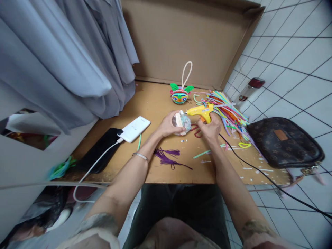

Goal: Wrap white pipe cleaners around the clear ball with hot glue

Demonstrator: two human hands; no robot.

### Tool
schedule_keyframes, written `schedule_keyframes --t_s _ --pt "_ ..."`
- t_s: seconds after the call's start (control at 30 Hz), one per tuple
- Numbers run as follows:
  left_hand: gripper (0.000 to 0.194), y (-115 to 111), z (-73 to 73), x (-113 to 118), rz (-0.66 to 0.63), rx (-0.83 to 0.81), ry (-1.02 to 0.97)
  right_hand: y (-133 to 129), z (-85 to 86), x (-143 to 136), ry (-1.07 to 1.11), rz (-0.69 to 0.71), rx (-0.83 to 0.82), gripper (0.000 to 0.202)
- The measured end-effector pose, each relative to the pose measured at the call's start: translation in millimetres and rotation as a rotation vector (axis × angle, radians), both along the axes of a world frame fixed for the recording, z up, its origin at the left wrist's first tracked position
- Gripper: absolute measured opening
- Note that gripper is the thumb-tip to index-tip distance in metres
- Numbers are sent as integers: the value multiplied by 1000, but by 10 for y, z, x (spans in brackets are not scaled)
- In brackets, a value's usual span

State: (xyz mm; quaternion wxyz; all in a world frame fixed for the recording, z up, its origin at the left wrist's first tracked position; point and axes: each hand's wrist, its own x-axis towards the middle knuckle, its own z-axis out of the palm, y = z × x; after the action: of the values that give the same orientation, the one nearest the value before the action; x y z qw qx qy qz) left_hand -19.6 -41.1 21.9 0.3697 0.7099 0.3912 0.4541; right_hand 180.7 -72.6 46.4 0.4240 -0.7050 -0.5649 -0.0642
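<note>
My left hand (169,125) is closed around a round, clear ball (185,123) with pale blue stuff in it and a cream band across it. In my right hand (211,127) is a yellow hot glue gun (201,110), its nozzle pointing left at the top of the ball. Whether the tip touches the ball I cannot tell. Behind them stands a colourful animal-head ornament (179,97) with green ears and a white loop. A bent dark red pipe cleaner (197,133) lies between my hands. Purple tassels (167,157) are nearer to me.
Many coloured pipe cleaners (229,110) are heaped at the right, by a brown handbag (285,141) and a bottle (249,90). At left lie a white power bank (135,128) with a cable and a black tablet-like object (100,150). The glue gun's black cord (249,161) runs off right.
</note>
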Motion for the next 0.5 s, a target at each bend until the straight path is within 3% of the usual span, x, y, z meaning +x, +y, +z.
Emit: schedule_keyframes --t_s 0.5 --pt "83 1 4 2 -1 11 14 -22 -15 -21 14 40 -51 24"
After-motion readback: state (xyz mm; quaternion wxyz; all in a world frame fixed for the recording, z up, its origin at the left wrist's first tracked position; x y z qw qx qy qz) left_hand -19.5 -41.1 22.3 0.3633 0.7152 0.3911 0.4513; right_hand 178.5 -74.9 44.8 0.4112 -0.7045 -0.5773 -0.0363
